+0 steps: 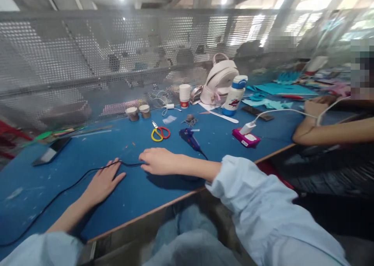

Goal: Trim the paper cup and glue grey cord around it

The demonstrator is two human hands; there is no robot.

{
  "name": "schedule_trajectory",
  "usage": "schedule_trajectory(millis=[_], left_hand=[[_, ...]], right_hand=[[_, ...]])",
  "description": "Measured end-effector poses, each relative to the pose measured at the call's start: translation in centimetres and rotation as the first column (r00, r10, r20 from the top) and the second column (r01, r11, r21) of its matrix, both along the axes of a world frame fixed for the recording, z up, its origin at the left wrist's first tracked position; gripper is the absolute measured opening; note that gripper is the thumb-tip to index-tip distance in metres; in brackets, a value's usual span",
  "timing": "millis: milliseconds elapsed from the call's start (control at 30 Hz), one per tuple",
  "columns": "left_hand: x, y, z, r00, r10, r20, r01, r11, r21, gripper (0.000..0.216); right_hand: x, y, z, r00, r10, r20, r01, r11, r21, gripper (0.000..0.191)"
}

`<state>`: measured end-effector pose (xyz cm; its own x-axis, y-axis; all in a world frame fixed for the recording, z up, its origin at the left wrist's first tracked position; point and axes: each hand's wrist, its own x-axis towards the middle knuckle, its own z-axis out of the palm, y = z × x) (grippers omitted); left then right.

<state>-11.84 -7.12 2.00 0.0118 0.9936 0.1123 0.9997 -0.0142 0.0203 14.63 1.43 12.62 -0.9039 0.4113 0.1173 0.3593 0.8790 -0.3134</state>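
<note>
My left hand (102,182) lies on the blue table with its fingers stretched out. A thin black cable (68,188) runs across the table to its fingers; whether it passes over or between them I cannot tell. My right hand (160,161) has its fingertips closed on the same cable, a little to the right of the left hand. Beyond the right hand lies a dark blue glue gun (189,138), its black cord running back toward my right forearm. Scissors (160,134) with one yellow and one red handle rest on the table, partly open, farther back.
Behind stand two small tubs (133,114), stacked paper cups (184,95), a pale backpack (217,83) and a white bottle (234,96). A magenta power strip (246,138) sits at right, near another person's arm (330,131). A phone (52,151) lies at left; a mesh partition (87,59) borders the table.
</note>
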Motion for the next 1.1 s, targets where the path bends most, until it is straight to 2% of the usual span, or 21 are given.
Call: schedule_trajectory(millis=[67, 133, 200, 233, 267, 300, 333, 400, 533, 600, 667, 767, 867, 1100], left_hand=[[-2.7, -0.2, 0.5, 0.998, 0.059, 0.019, -0.059, 0.998, 0.01, 0.062], [-3.2, -0.5, 1.4, 0.994, 0.106, 0.019, -0.106, 0.994, -0.006, 0.057], [-1.9, -0.7, 2.5, 0.993, 0.121, 0.012, -0.12, 0.992, -0.026, 0.051], [-0.7, -0.6, 2.9, 0.993, 0.121, 0.011, -0.12, 0.993, -0.01, 0.048], [0.5, -0.3, 3.3, 0.994, 0.106, 0.01, -0.106, 0.994, 0.023, 0.046], [1.7, 0.1, 3.5, 0.997, 0.072, 0.008, -0.072, 0.995, 0.067, 0.044], [2.7, 0.6, 3.5, 1.0, 0.025, 0.001, -0.025, 0.993, 0.118, 0.043], [4.2, 1.7, 2.9, 0.996, -0.082, -0.024, 0.086, 0.971, 0.224, 0.039], [5.1, 3.0, 1.2, 0.958, -0.284, -0.027, 0.261, 0.833, 0.487, 0.027], [5.1, 2.7, 0.8, 0.941, -0.338, -0.027, 0.297, 0.782, 0.548, 0.024], [5.1, 2.2, 0.8, 0.937, -0.349, -0.028, 0.302, 0.765, 0.569, 0.022], [5.0, 1.3, 1.0, 0.934, -0.354, -0.045, 0.318, 0.768, 0.555, 0.024], [4.9, 0.7, 0.8, 0.924, -0.372, -0.09, 0.363, 0.779, 0.511, 0.027], [6.0, 0.5, 0.7, 0.914, -0.404, -0.026, 0.372, 0.813, 0.449, 0.027]], right_hand=[[2.9, -0.3, 3.2, 0.996, 0.084, -0.007, -0.083, 0.995, 0.05, 0.019], [5.5, 1.0, 6.5, 0.999, 0.038, -0.037, -0.035, 0.996, 0.083, 0.022], [7.4, 4.4, 9.0, 0.993, -0.107, -0.058, 0.113, 0.988, 0.107, 0.025], [8.0, 6.8, 9.7, 0.969, -0.237, -0.077, 0.246, 0.955, 0.163, 0.025], [8.4, 9.5, 10.2, 0.926, -0.37, -0.07, 0.376, 0.895, 0.24, 0.025], [8.6, 12.3, 10.3, 0.85, -0.525, -0.047, 0.511, 0.797, 0.323, 0.025], [8.8, 15.1, 10.2, 0.799, -0.599, -0.048, 0.574, 0.737, 0.358, 0.027], [8.9, 20.4, 9.5, 0.739, -0.672, -0.033, 0.628, 0.672, 0.392, 0.027], [8.5, 28.4, 7.7, 0.69, -0.724, 0.014, 0.647, 0.625, 0.436, 0.026], [8.0, 31.3, 7.1, 0.681, -0.731, 0.028, 0.644, 0.617, 0.453, 0.03], [7.4, 33.7, 6.5, 0.676, -0.736, 0.046, 0.639, 0.615, 0.462, 0.034], [6.7, 36.3, 5.6, 0.662, -0.744, 0.089, 0.634, 0.62, 0.463, 0.035], [6.5, 37.6, 5.0, 0.653, -0.749, 0.11, 0.628, 0.617, 0.474, 0.035], [6.6, 37.5, 4.4, 0.665, -0.743, 0.073, 0.619, 0.603, 0.502, 0.03]])
